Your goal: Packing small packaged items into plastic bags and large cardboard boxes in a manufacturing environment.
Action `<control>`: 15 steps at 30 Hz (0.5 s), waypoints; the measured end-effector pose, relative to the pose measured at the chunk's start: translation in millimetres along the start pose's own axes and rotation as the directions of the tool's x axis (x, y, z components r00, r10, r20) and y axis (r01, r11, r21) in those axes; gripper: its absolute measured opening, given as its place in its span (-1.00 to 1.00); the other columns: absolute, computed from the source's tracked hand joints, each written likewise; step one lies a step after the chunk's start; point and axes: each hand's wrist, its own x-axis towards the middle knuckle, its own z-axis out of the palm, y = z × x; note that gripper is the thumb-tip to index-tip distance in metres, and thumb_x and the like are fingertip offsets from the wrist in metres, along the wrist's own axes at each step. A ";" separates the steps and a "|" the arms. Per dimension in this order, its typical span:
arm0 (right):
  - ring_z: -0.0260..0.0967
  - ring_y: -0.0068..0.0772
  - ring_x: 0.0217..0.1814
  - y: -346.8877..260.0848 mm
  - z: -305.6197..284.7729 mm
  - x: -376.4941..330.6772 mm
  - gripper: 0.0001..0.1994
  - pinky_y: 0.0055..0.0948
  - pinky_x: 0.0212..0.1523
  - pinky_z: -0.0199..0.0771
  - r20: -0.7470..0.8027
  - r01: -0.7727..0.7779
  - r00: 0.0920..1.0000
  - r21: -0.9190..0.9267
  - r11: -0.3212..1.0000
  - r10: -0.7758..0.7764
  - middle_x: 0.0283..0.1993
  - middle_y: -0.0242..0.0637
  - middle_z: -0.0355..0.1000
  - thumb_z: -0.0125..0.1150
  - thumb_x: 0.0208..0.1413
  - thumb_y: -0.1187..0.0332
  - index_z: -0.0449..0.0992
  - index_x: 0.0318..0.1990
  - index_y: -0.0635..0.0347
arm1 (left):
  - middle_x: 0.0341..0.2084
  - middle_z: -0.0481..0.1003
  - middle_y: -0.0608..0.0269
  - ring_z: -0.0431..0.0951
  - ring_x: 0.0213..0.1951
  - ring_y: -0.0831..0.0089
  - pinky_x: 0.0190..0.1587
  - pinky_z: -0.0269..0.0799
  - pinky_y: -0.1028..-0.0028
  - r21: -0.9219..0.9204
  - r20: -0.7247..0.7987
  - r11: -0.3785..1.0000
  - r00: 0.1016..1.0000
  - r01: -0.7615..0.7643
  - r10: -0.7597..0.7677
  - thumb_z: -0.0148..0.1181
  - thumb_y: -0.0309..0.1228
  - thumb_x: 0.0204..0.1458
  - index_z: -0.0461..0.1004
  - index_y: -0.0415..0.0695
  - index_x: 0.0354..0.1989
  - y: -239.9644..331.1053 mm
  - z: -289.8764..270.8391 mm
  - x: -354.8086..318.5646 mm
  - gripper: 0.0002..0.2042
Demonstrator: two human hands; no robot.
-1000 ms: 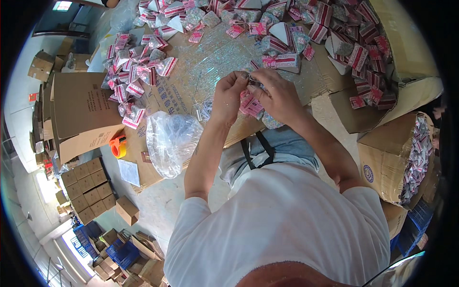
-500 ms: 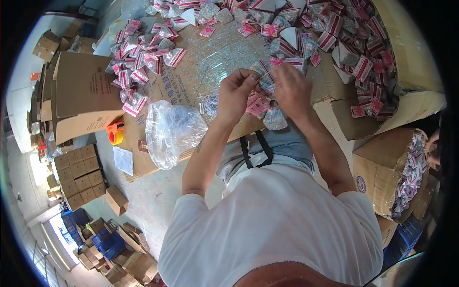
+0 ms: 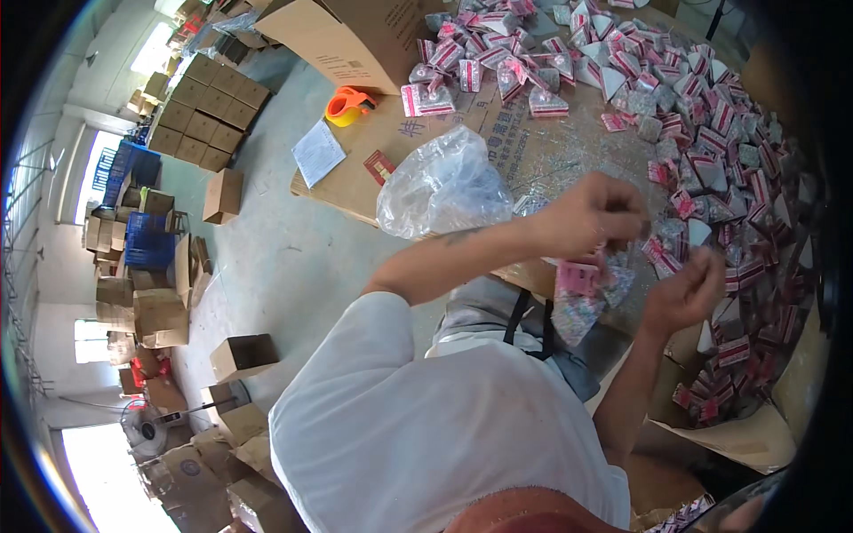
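A flat sheet of brown cardboard (image 3: 373, 164) is spread out as the work top. Many small pink and white packets (image 3: 702, 115) are piled on it, mostly on the right side. A crumpled clear plastic bag (image 3: 444, 182) is seen near its front edge. An orange tape roller (image 3: 348, 104) and a white paper (image 3: 318, 153) are laid at its left end.

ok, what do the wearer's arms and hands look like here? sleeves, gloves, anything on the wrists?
Both hands are bare: no gloves on the left hand or the right hand. Forearms are uncovered, with no watch or band visible. A white short-sleeved shirt ends near the elbow. A small dark mark shows on the left forearm.
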 end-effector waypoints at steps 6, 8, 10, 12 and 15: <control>0.43 -0.01 -0.26 -22.7 -2.4 -24.0 -0.84 -0.19 -0.20 0.44 0.130 0.081 0.985 0.230 0.970 -0.113 -0.23 -0.01 0.49 0.11 0.32 0.43 0.49 -0.18 0.40 | -0.44 0.56 0.27 0.51 -0.44 0.59 -0.34 0.44 0.55 0.216 -0.317 0.963 0.921 -0.164 0.227 0.21 -0.43 0.17 0.56 -0.24 -0.28 73.4 -75.9 -31.8 -0.88; 0.42 -0.06 -0.19 -13.0 -21.1 -54.0 -0.83 -0.23 -0.18 0.44 0.358 -0.208 0.927 0.238 0.949 0.114 -0.13 -0.02 0.48 0.13 0.31 0.42 0.50 -0.08 0.36 | -0.45 0.54 0.30 0.50 -0.41 0.58 -0.34 0.43 0.52 0.274 -0.347 0.937 0.886 -0.218 0.308 0.19 -0.41 0.18 0.55 -0.24 -0.30 87.0 -113.3 -28.1 -0.86; 0.41 -0.16 -0.10 14.5 -45.6 -99.5 -0.78 -0.29 -0.16 0.44 0.530 -0.422 0.792 0.114 0.900 0.304 -0.05 -0.06 0.47 0.15 0.30 0.40 0.50 0.01 0.31 | -0.44 0.53 0.31 0.50 -0.37 0.57 -0.30 0.43 0.51 0.453 -0.382 0.875 0.849 -0.172 0.365 0.19 -0.37 0.18 0.56 -0.25 -0.27 90.6 -163.1 -13.7 -0.83; 0.40 -0.26 -0.07 13.2 -74.7 -132.8 -0.74 -0.32 -0.13 0.45 0.520 -0.650 0.634 -0.041 0.759 0.572 -0.02 -0.09 0.46 0.19 0.28 0.36 0.50 0.04 0.29 | -0.47 0.55 0.26 0.50 -0.43 0.54 -0.32 0.44 0.45 0.614 -0.434 0.783 0.786 -0.099 0.440 0.15 -0.33 0.16 0.59 -0.31 -0.21 92.9 -200.1 11.5 -0.74; 0.37 -0.43 -0.13 -13.6 -109.9 -145.2 -0.68 -0.45 -0.08 0.40 0.472 -0.743 0.498 -0.200 0.639 0.727 0.00 -0.19 0.45 0.23 0.26 0.30 0.49 0.07 0.30 | -0.27 0.63 0.02 0.64 -0.15 0.32 -0.10 0.51 0.29 0.941 -0.337 0.247 0.700 0.231 0.630 0.13 -0.35 0.12 0.61 -0.23 -0.06 65.9 -314.7 40.5 -0.71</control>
